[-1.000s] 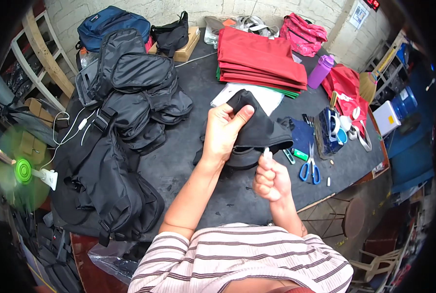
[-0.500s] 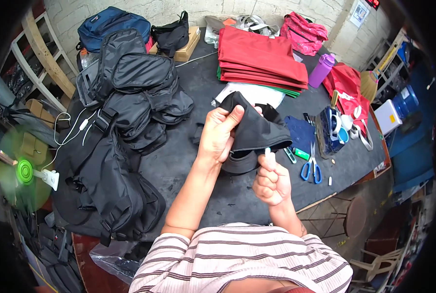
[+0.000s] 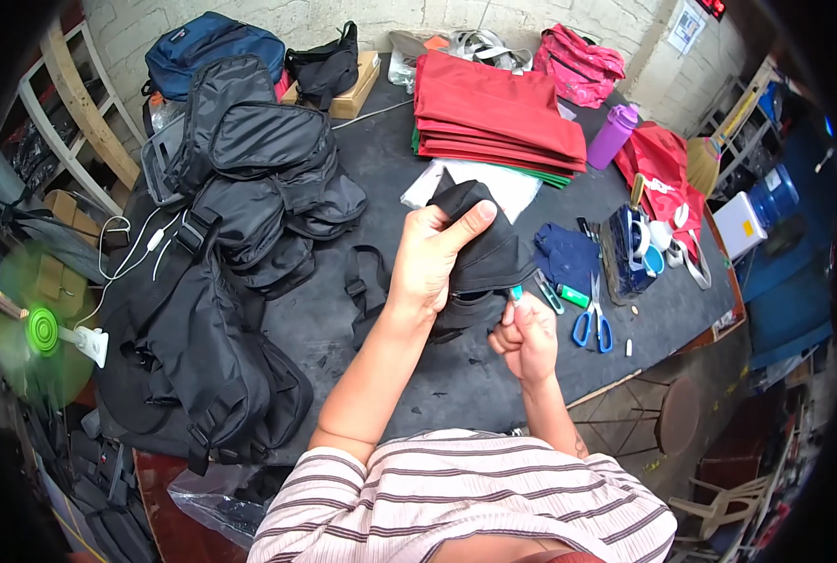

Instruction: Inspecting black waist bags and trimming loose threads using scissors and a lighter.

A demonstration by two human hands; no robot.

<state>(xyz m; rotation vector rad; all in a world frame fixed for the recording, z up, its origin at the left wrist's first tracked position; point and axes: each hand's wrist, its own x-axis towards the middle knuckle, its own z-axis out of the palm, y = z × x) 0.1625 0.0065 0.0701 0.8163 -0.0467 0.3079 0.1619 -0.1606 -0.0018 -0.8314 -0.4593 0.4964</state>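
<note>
My left hand (image 3: 437,253) grips a folded piece of black fabric (image 3: 494,251) over the table, thumb on top and the other fingers behind it. At the fabric's lower right edge, my right hand (image 3: 529,333) is closed, knuckles outward. A small teal thing (image 3: 517,293) sticks up from its thumb and fingertips; its kind cannot be made out. Beneath the held fabric lies more black material, and a black strap (image 3: 370,272) rests beside my left wrist. Just right of my right hand are a thread snipper (image 3: 549,293), a green lighter (image 3: 572,296) and blue-handled scissors (image 3: 594,324).
Black backpacks (image 3: 268,141) are heaped on the left of the dark table (image 3: 343,394). Stacked red fabric (image 3: 498,113) lies at the back over white sheets. A purple bottle (image 3: 614,136), navy cloth (image 3: 566,253) and a tool box (image 3: 622,244) stand right. A fan (image 3: 43,330) spins at far left.
The black fabric has been drawn down and folded closer together in my left hand. My right hand has shifted slightly down, and a teal tip shows where a white one showed before.
</note>
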